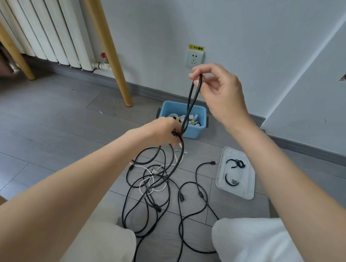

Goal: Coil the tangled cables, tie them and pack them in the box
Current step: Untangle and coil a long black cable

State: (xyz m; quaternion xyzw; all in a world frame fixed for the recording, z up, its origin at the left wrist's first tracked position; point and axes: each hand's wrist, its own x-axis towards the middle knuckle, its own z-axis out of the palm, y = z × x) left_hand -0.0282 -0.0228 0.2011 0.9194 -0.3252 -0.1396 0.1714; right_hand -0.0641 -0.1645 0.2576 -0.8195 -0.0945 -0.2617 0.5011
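Grey floor boards carry a tangle of thin black cable with a white one mixed in. Her right hand pinches the top of a long black loop, while the left hand grips its bottom. Behind stands the blue box, partly filled.

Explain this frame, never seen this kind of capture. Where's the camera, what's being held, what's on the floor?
There is no robot here: one wide-angle camera sits on a person's head, looking forward and down at their bare hands. The right hand pinches the top of a loop of black cable; the left hand grips the same cable lower down. On the grey floor lies a tangle of black and white cables. Behind it stands a blue box already holding some white cables. To the right lies a white lid with two black ties on it.
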